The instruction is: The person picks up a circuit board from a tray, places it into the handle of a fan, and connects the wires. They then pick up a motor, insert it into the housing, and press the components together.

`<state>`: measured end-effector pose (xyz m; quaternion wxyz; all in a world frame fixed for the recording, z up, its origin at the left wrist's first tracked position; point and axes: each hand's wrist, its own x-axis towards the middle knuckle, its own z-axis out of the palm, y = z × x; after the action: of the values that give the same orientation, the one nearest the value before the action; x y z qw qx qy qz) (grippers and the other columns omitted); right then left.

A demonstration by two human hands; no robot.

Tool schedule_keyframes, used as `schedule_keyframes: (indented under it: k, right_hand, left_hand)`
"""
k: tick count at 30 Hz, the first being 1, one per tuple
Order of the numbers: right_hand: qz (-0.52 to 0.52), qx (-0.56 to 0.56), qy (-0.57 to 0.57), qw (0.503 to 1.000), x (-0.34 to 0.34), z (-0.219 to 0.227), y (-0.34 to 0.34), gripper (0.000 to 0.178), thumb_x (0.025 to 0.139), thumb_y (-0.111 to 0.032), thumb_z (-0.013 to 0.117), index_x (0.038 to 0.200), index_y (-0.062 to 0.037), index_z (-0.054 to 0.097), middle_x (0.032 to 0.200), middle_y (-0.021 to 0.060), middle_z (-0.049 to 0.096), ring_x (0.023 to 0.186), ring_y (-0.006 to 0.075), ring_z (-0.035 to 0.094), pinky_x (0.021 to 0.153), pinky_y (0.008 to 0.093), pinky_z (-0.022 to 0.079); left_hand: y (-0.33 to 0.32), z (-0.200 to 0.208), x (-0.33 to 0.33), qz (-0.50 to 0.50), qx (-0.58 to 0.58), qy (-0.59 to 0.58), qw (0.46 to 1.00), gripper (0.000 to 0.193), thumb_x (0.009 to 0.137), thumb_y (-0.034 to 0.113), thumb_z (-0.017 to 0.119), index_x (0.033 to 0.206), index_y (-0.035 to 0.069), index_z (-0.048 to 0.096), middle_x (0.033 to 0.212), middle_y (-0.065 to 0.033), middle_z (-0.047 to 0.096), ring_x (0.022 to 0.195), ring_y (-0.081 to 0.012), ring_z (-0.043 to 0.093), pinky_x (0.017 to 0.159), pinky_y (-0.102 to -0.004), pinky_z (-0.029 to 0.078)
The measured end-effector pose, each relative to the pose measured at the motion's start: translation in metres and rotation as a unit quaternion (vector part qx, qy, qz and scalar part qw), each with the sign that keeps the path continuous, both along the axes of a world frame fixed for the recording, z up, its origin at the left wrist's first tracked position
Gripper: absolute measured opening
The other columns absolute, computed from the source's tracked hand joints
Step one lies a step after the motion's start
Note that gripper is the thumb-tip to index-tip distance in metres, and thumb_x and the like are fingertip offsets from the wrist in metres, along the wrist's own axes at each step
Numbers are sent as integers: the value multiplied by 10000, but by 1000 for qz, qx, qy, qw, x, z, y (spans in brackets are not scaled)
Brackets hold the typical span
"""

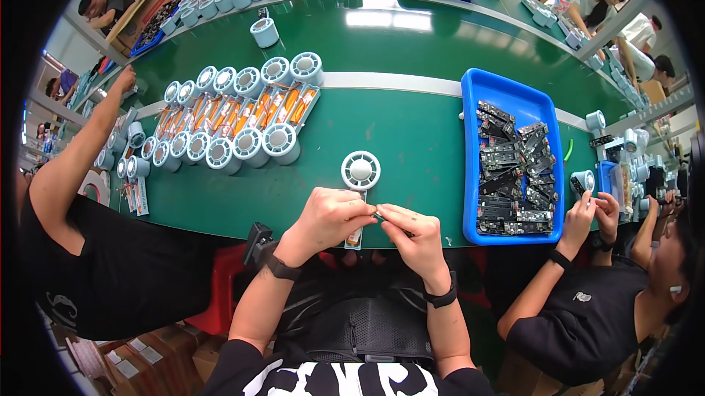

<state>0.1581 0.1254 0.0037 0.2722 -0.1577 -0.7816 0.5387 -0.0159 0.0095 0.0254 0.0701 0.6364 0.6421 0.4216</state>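
A light-blue handheld fan body (360,170) with a round white grille lies right in front of me, its handle pointing toward me and partly hidden beneath my hands. My left hand (332,214) is closed in a pinch above the handle. Fingertip to fingertip with it, my right hand (413,233) pinches from the other side. Whatever small part sits between the fingertips is too small and covered to name. Near the table edge, the handle's lower end (354,239) shows a bit of orange inside.
Two rows of similar fan bodies (279,142) with orange parts inside lie to the left. A blue tray (468,161) of black circuit boards stands on the right. Another fan (264,32) stands on the far green surface. Co-workers' arms (573,231) are close on both sides.
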Motion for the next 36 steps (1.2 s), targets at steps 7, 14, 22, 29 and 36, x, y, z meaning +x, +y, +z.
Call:
schedule_keyframes:
  k: [7, 14, 22, 29, 36]
  right_hand:
    - [19, 56, 32, 998, -4, 1, 7, 262, 833, 56, 693, 1084, 2, 745, 1105, 163, 741, 766, 156, 730, 638, 250, 564]
    - [-26, -144, -28, 989, -5, 8, -3, 265, 889, 33, 656, 1143, 0, 723, 985, 106, 746, 680, 99, 660, 599, 220, 520]
    - [-68, -199, -20, 977, -14, 7, -17, 271, 922, 14, 630, 1182, 3, 705, 905, 55, 705, 636, 71, 603, 565, 205, 473]
    - [-75, -159, 2, 984, -12, 3, -17, 275, 922, 17, 630, 1186, 0, 702, 945, 64, 711, 671, 74, 610, 580, 206, 474]
    - [-102, 53, 21, 993, -12, 6, -16, 277, 881, 7, 679, 1155, -19, 707, 1010, 135, 719, 797, 219, 709, 641, 299, 548]
  left_hand:
    - [-1, 0, -5, -26, -8, 7, 1000, 173, 760, 172, 807, 788, 62, 676, 642, -33, 607, 583, -228, 625, 523, -345, 488]
    - [-1, 8, 13, 128, 72, -1, 989, 284, 693, 66, 855, 930, 36, 701, 833, -87, 657, 686, -232, 647, 615, -345, 539]
    - [-12, -2, 38, 242, 64, -2, 968, 321, 715, 1, 829, 1015, 27, 719, 914, -100, 678, 763, -258, 677, 671, -327, 560]
    - [-8, 1, 32, 229, 79, -83, 967, 221, 750, -17, 799, 958, 15, 734, 821, -94, 681, 728, -235, 685, 627, -298, 552]
    - [-4, 9, 33, 250, 7, -29, 968, 169, 773, -30, 776, 924, 16, 714, 750, -84, 648, 649, -190, 660, 573, -302, 530]
